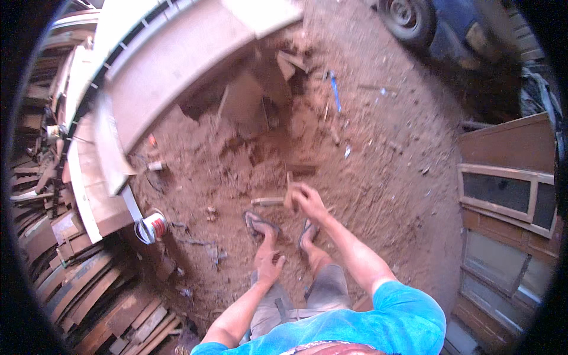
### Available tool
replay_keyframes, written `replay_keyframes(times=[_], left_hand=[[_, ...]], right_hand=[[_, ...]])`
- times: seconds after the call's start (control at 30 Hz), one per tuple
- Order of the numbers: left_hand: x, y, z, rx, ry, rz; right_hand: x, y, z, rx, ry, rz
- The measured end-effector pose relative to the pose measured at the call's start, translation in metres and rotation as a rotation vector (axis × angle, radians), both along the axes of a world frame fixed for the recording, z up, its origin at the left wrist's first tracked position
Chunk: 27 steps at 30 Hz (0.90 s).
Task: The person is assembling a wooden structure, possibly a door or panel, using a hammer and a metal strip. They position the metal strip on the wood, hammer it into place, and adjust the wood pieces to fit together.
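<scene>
My right hand [309,202] reaches out over the dirt in front of my feet. Its fingers are closed on a short light-brown piece of wood [289,194], smeared by motion. Just left of it a pale wooden strip [267,202] lies on the ground near my left foot. Nearer to me, my left hand [270,269] hovers above my left leg, its fingers loosely bent and apart, with nothing visible in them. Farther off, a blue-handled tool [335,92] that looks like a hammer rests on the soil.
A dug hollow with broken slabs [242,100] lies ahead, beside a long pale board [171,59]. A white bucket [152,228] stands at left, before stacked planks [89,284]. Framed panels [503,192] line the right; a vehicle wheel [407,18] shows far right.
</scene>
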<state>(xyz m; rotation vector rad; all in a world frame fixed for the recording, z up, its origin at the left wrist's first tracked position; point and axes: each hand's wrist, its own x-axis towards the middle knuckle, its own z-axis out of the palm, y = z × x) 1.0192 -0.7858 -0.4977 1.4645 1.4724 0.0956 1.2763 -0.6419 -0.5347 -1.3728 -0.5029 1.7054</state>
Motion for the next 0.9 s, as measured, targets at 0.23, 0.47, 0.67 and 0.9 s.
replay_keyframes(times=[0.23,0.47,0.67,0.9], left_hand=[[0.115,0.136,0.219,0.023,-0.719,0.424],[0.100,0.249,0.306,0.163,-0.743,0.231],[0.098,0.378,0.354,0.425,-0.782,-0.130],[0.114,0.501,0.423,-0.223,-1.109,0.186]], right_hand=[[0.034,-0.014,0.255,0.290,-0.183,0.194],[0.031,0.072,0.333,0.330,-0.046,0.102],[0.041,0.161,0.385,0.251,0.144,0.030],[0.043,0.274,0.451,0.647,0.020,-0.150]])
